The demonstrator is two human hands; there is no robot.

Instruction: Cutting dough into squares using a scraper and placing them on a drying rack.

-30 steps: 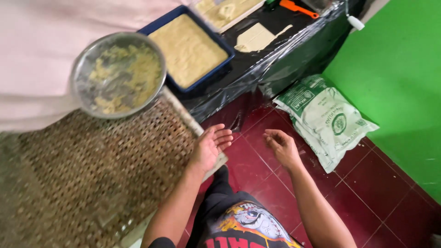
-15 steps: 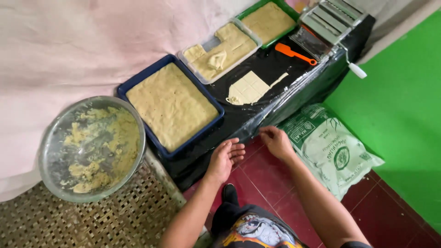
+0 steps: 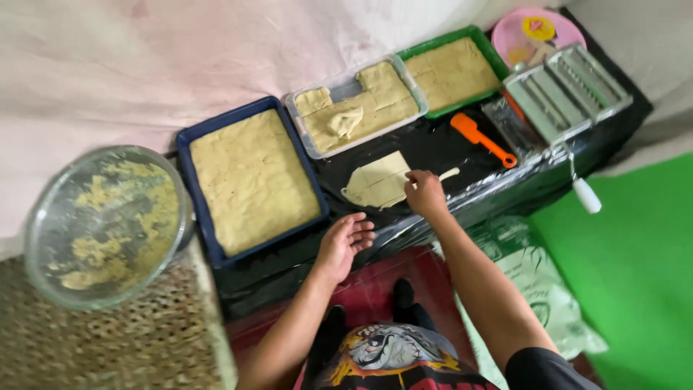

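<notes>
My right hand [image 3: 424, 193] rests on the edge of a flat, pale sheet of dough [image 3: 379, 181] that lies on the black plastic-covered table [image 3: 433, 144]; its fingers pinch the sheet's right side. My left hand [image 3: 343, 242] hovers open, palm up, at the table's front edge beside the blue tray of pressed dough [image 3: 249, 177]. A clear tray with cut dough pieces [image 3: 357, 107] and a green tray of dough [image 3: 451, 71] stand behind the sheet.
An orange scraper [image 3: 482, 139] lies right of the sheet. A metal hand-crank roller [image 3: 567, 90] and a pink plate [image 3: 538, 32] sit at the far right. A glass bowl with dough crumbs [image 3: 105, 224] stands on a woven mat [image 3: 108, 347]. A plastic bag [image 3: 534, 289] lies on the floor.
My view has swung up from the floor to the table. My right hand has reached forward onto the dough sheet; my left hand has risen to the table's front edge.
</notes>
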